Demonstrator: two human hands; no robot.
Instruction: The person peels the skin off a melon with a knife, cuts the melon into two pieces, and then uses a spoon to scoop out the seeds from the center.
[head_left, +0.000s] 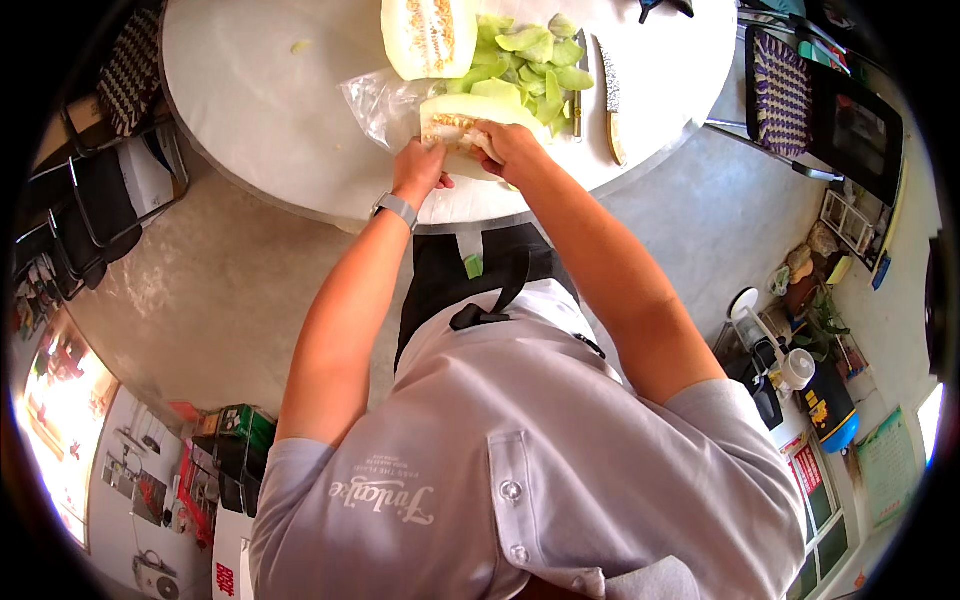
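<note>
A peeled, pale melon half (487, 111) lies near the table's front edge, its seed cavity facing me. My left hand (424, 169), with a watch at the wrist, grips its left end. The curled fingers of my right hand (510, 150) reach into the cavity, against pale, wet-looking matter among the seeds; whether they hold any is unclear. Beyond lies a second melon half (429, 37), cut side up and full of seeds. Green peelings (536, 64) are heaped to its right. A clear plastic bag (382, 105) spreads out left of the nearer half.
A knife (613, 105) with a patterned blade and wooden handle lies right of the peelings, beside a thin metal tool (577, 112) partly under them. The round white table (270, 127) curves around in front. Chairs with woven seats (784, 94) stand at both sides.
</note>
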